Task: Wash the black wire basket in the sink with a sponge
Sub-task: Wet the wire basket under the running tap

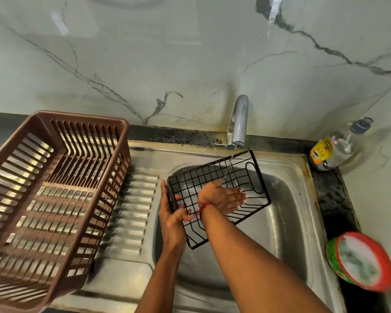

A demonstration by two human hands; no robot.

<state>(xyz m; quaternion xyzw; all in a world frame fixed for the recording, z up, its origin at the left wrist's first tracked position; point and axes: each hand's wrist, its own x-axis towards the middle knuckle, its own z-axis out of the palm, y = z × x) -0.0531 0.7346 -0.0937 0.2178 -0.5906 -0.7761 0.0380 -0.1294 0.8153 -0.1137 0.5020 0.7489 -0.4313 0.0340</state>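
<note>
Our left hand point(172, 213) grips the black wire basket point(215, 175) by its left end, long axis pointing tapward. Right hand point(224, 197) lies flat inside, fingers straight.

The black wire basket point(209, 177) fills the back of the sink point(303, 199) under the tap point(239, 118). Open basin lies to its right and nearer. A brown dish rack point(77, 115) blocks the left drainboard point(134, 199).
</note>
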